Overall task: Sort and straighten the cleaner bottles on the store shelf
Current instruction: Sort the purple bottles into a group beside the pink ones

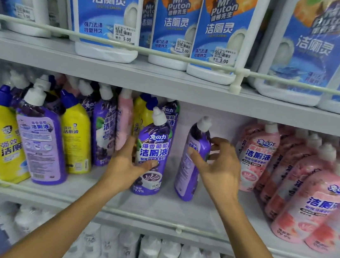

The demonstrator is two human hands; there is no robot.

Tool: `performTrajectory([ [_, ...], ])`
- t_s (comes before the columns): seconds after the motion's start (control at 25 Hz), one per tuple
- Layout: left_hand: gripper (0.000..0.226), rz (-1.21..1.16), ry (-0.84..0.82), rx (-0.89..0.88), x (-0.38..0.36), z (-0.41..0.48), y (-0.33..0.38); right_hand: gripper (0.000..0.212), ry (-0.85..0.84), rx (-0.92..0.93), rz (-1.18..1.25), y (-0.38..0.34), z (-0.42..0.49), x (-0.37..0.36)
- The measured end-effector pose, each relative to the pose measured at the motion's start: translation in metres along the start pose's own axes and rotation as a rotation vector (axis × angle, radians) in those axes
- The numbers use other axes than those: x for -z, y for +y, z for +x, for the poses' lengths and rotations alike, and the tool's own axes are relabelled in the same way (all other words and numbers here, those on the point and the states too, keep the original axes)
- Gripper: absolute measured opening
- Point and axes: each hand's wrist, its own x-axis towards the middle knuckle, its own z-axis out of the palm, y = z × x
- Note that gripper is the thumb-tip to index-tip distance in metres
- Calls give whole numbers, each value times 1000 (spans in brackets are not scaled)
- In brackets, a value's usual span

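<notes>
While the left hand (130,162) grips a glossy purple bottle (152,148), thumb across its sleeve label and fingers behind its left side, the right hand (218,167) holds a second purple bottle (190,170), thumb on its face and fingers curled at its right edge. Both bottles are upright, rounded plastic with angled white conical caps, mid-depth on the smooth pale middle shelf (165,206). Bare shelf separates them and runs to the near lip. Pink bottles (256,157) stand right, and mixed yellow bottles (75,136) crowd the left.
</notes>
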Motion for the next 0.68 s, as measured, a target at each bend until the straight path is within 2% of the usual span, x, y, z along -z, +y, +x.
performTrajectory([
  [0.08, 53, -35, -27, -2, -5, 2, 0, 68, -147, -41, 272, 15, -1, 8],
  [0.16, 54, -38, -45, -6, -3, 5, -4, 72, -402, -87, 536, 32, 4, 14],
  [0.24, 53, -48, -51, 8, 0, 6, -6, 74, -634, -53, 609, 49, 13, 13],
  [0.32, 53, -77, -68, 33, 0, 10, -5, 71, -748, 15, 559, 55, 21, 8],
  [0.4, 55, -111, -78, 61, -4, 15, -1, 68, -710, 6, 505, 53, 27, -1],
  [0.52, 64, -102, -60, 71, -9, 21, 1, 71, -469, -45, 387, 43, 35, -28],
  [0.6, 66, -109, -61, 69, -11, 23, 1, 86, -245, -91, 189, 37, 43, -52],
  [0.68, 63, -114, -57, 69, -11, 24, 0, 99, -116, -162, 67, 34, 57, -74],
])
